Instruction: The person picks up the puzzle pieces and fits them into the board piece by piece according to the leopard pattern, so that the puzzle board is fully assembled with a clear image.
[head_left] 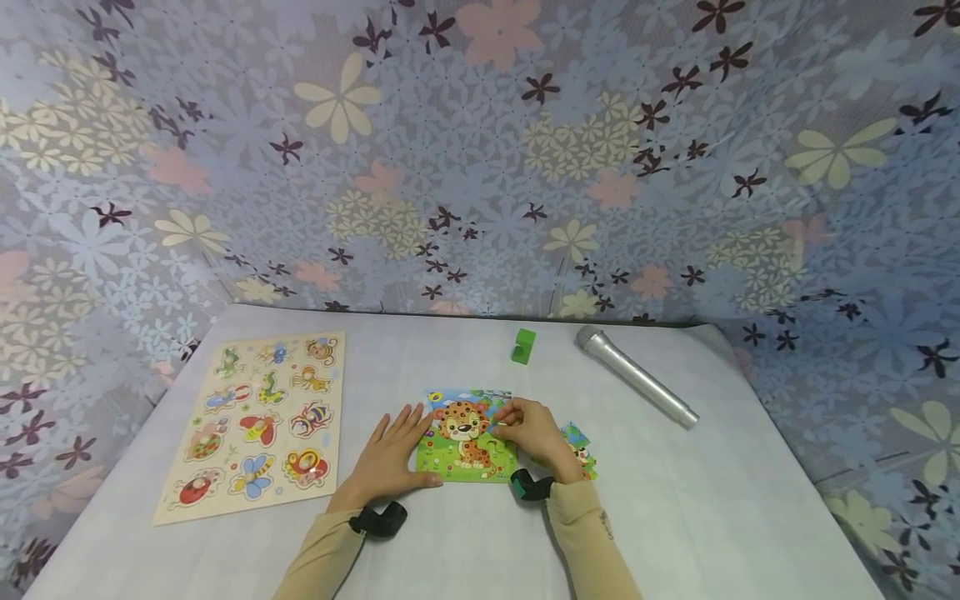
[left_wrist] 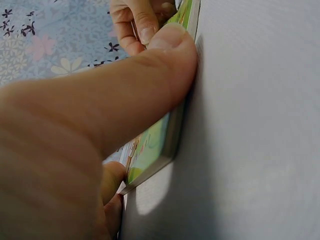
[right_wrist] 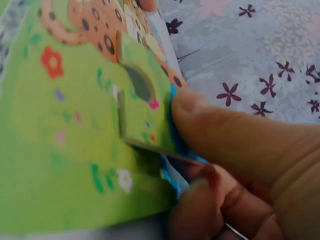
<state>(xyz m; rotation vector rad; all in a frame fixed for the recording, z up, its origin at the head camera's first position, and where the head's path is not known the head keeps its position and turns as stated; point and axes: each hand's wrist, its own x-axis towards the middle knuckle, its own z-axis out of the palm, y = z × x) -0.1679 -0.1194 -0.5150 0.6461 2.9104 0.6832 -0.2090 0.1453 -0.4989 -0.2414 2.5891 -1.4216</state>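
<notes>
A leopard jigsaw puzzle (head_left: 448, 465) lies on the table between my two hands. My left hand (head_left: 388, 457) rests at its left side with fingers spread flat and the thumb along the lower edge. In the left wrist view that thumb (left_wrist: 150, 70) touches the puzzle's edge. My right hand (head_left: 534, 429) is over the puzzle's right part and pinches a puzzle piece (right_wrist: 142, 117) between thumb and fingers. The piece is green with a curved notch and sits tilted above the printed board. Its far side is hidden by the fingers.
More puzzle pieces (head_left: 576, 435) lie right of the puzzle, partly behind my right wrist. A green notched block (head_left: 523, 346) and a silver microphone (head_left: 637, 377) lie farther back. A wooden insect board (head_left: 251, 429) is at the left. Floral cloth (head_left: 480, 208) hangs behind the table.
</notes>
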